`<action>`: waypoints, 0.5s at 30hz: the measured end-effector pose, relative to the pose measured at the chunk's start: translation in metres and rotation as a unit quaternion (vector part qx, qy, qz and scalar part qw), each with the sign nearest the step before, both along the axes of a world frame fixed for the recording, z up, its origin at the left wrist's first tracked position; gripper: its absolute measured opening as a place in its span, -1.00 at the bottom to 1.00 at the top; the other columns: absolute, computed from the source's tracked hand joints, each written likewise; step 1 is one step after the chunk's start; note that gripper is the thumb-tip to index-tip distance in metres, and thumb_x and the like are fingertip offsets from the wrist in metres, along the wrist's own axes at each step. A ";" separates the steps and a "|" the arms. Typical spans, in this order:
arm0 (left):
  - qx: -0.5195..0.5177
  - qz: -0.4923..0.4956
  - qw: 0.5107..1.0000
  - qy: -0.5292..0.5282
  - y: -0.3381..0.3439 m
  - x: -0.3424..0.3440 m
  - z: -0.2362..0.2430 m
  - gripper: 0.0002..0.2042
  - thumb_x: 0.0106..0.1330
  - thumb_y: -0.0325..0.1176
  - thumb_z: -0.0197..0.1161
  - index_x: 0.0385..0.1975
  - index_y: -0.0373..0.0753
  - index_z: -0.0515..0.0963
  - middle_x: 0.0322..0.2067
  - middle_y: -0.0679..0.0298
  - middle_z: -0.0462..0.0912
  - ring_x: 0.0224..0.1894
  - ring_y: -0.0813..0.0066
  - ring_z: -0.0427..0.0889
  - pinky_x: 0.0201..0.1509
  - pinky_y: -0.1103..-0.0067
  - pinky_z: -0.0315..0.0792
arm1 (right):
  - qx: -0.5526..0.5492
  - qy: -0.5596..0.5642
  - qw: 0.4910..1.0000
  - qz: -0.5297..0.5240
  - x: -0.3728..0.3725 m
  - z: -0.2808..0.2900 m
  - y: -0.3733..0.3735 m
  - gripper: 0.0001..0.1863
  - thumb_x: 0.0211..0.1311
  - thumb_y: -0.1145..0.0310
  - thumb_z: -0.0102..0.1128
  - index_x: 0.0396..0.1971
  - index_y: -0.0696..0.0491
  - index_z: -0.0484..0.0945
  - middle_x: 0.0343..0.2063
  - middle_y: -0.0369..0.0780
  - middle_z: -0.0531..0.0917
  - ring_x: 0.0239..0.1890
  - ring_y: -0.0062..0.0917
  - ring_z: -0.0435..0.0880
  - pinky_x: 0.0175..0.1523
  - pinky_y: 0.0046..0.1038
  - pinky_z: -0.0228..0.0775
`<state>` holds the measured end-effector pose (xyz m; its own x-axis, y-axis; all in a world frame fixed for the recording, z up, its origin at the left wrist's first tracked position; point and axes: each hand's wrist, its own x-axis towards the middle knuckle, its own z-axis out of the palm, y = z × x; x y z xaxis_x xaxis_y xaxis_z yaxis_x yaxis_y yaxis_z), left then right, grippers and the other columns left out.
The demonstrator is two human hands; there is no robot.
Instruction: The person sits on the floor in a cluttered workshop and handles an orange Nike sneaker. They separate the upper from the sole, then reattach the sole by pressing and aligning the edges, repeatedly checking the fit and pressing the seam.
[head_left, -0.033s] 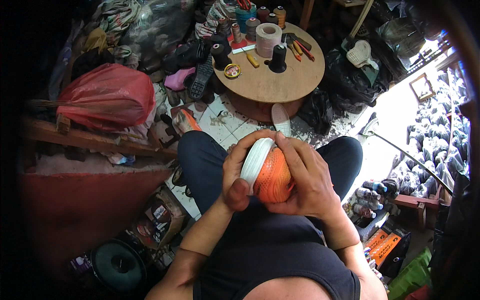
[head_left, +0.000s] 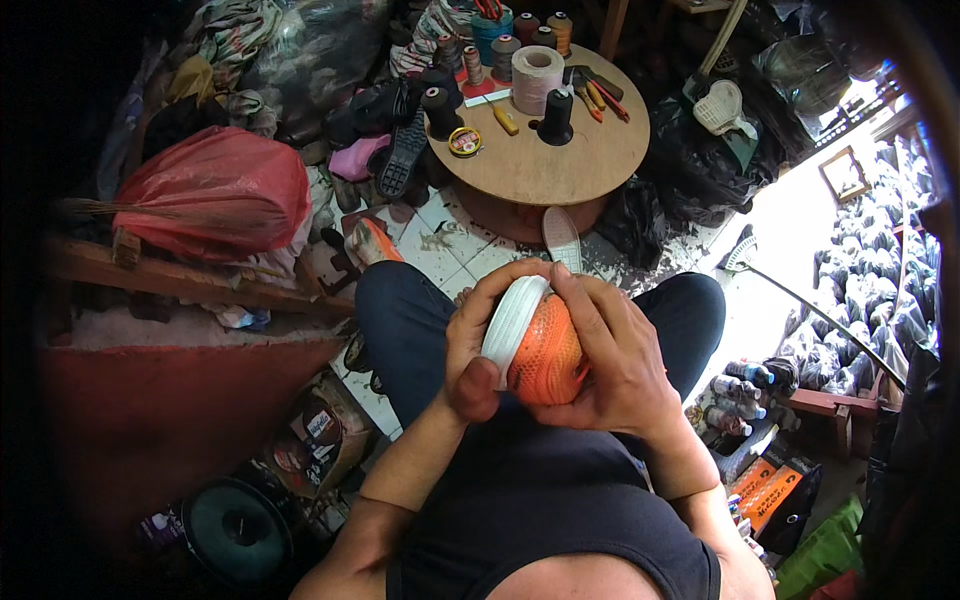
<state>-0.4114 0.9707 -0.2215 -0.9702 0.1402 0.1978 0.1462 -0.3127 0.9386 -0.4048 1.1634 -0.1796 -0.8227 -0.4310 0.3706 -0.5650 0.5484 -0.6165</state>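
Between my two hands, above my lap, is an orange shoe (head_left: 550, 350) with a mesh-patterned upper and a thick white sole (head_left: 515, 325). It is turned so that the sole faces left. My left hand (head_left: 474, 345) wraps round the sole side, with its thumb near the lower edge. The fingers of my right hand (head_left: 615, 345) curl over the orange upper from the right. Both hands are closed on the shoe, and they hide part of it.
Ahead, a round wooden table (head_left: 530, 180) carries thread spools, a large white roll (head_left: 537, 80), a yellow-handled tool (head_left: 502, 120) and pliers (head_left: 590, 95). A loose sole (head_left: 562, 238) leans by its base. A red bag (head_left: 220, 195) lies left; plastic bottles (head_left: 740, 395) stand right.
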 end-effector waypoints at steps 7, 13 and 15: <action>0.017 -0.018 1.000 -0.019 0.001 0.004 0.001 0.13 0.24 0.60 0.16 0.40 -0.49 0.37 0.26 -0.01 0.57 0.29 0.25 0.61 0.40 0.35 0.48 | -0.002 0.026 1.000 -0.004 -0.001 -0.001 -0.001 0.30 -0.42 0.11 0.73 0.51 0.17 0.34 0.17 0.03 0.60 0.13 -0.02 0.69 0.24 -0.14 0.55; 0.040 -0.024 0.999 -0.023 0.002 0.006 -0.001 0.12 0.25 0.57 0.19 0.42 -0.48 0.35 0.30 -0.03 0.54 0.33 0.23 0.59 0.42 0.33 0.47 | 0.006 0.025 1.000 -0.007 0.000 -0.002 -0.002 0.33 -0.44 0.13 0.74 0.54 0.14 0.31 0.18 0.00 0.59 0.17 -0.06 0.66 0.23 -0.15 0.52; 0.047 -0.029 0.998 -0.028 0.001 0.006 -0.002 0.12 0.25 0.57 0.19 0.42 -0.48 0.34 0.30 -0.03 0.54 0.34 0.22 0.58 0.43 0.33 0.47 | 0.006 0.012 1.000 -0.006 0.001 -0.002 -0.002 0.41 -0.47 0.13 0.76 0.59 0.09 0.26 0.21 -0.05 0.56 0.28 -0.11 0.61 0.23 -0.18 0.46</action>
